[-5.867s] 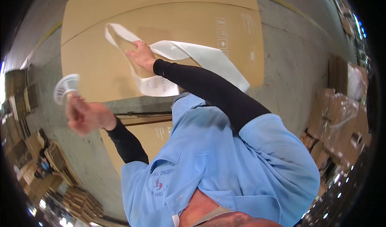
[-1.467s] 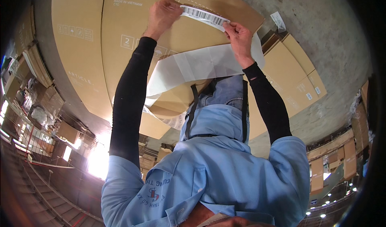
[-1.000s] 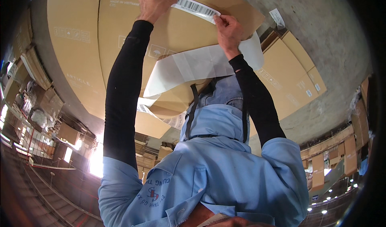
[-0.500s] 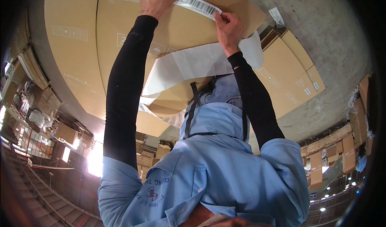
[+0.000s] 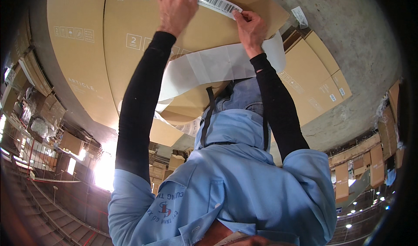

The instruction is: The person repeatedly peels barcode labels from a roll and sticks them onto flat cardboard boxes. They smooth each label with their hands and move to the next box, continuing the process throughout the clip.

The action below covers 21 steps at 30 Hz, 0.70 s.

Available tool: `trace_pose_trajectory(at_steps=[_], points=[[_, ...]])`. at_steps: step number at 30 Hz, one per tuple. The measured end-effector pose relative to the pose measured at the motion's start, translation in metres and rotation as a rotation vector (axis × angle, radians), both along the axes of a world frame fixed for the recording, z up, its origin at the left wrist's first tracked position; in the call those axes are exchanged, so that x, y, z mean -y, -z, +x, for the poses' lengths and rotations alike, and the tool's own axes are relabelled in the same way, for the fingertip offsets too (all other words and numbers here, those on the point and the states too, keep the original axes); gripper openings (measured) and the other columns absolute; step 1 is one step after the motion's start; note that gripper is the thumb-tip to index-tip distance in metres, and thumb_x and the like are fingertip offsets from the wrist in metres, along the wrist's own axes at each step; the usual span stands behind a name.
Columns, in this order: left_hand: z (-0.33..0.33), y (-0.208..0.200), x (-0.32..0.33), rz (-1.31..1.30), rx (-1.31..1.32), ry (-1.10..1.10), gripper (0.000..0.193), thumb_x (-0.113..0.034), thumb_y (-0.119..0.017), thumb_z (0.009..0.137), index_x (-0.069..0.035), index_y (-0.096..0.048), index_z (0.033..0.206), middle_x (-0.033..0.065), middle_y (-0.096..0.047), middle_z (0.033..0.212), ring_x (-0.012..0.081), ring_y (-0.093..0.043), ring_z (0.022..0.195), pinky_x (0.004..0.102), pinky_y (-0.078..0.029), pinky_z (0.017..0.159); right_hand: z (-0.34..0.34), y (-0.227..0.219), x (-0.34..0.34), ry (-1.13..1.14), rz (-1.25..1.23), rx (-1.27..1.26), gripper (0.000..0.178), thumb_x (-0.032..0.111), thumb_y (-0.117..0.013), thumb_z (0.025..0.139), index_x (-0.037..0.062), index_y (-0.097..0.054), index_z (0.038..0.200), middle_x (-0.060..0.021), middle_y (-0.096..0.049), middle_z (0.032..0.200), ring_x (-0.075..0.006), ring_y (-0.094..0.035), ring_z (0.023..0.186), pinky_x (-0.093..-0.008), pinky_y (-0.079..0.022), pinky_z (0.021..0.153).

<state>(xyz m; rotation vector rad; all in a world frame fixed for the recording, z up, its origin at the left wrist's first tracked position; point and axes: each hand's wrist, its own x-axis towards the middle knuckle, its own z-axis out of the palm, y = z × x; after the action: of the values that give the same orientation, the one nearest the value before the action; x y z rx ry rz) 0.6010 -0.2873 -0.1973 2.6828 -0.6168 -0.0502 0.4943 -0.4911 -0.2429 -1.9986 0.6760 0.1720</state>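
A white barcode label (image 5: 217, 3) lies on the large brown cardboard box (image 5: 82, 10) in front of me. My left hand (image 5: 176, 10) is at the label's left end, its fingers stretched out and slightly blurred, their tips partly cut off by the top edge. My right hand (image 5: 251, 30) pinches the label's right corner between thumb and forefinger. Below the hands, a long pale strip of backing paper (image 5: 204, 65) drapes along the near edge of the box and passes under my right wrist.
Flat brown cartons (image 5: 313, 78) lie on the concrete floor (image 5: 370, 41) to the right. A small white printed tag (image 5: 299, 17) rests near the box's right corner. Stacked cardboard and plastic wrap (image 5: 41, 126) stand at the left. More cardboard (image 5: 377, 165) leans at the far right.
My left hand has shifted right and a little nearer, its fingers straightening along the label's left end. My right hand has barely moved and keeps its pinch at the right corner.
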Motion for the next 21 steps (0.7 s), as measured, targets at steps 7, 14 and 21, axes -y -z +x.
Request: trace_pose_trajectory(at_steps=[7,14,21], points=[[-0.077,0.028,0.026,0.117,-0.092,0.23,0.033,-0.042,-0.071,0.088,-0.011,-0.061,0.096,0.0164,-0.028,0.162,0.0369,-0.031,0.146,0.0644,-0.024,0.116,0.012,-0.015,0.008,-0.12,-0.025,-0.157,0.039,0.039,-0.077,0.085,0.0005,-0.075,0.083,-0.0096,-0.073,0.073,-0.0223,-0.068,0.064,-0.035,-0.052,0.062],[-0.083,0.028,0.027,0.05,-0.097,0.195,0.033,-0.039,-0.072,0.087,-0.01,-0.061,0.096,0.0194,-0.032,0.16,0.0374,-0.031,0.147,0.0668,-0.021,0.116,0.018,-0.008,0.022,-0.153,0.241,-0.29,0.037,0.038,-0.079,0.083,0.0013,-0.074,0.08,-0.0063,-0.069,0.069,-0.017,-0.064,0.062,-0.0329,-0.049,0.058],[-0.079,0.021,0.019,0.036,-0.101,0.201,0.039,-0.038,-0.07,0.09,-0.006,-0.062,0.111,0.0211,-0.028,0.162,0.0392,-0.029,0.149,0.0652,-0.017,0.117,0.025,-0.009,0.04,-0.128,0.631,-0.369,0.034,0.036,-0.084,0.081,0.0045,-0.07,0.076,0.0033,-0.055,0.067,-0.0084,-0.046,0.06,-0.0268,-0.035,0.052]])
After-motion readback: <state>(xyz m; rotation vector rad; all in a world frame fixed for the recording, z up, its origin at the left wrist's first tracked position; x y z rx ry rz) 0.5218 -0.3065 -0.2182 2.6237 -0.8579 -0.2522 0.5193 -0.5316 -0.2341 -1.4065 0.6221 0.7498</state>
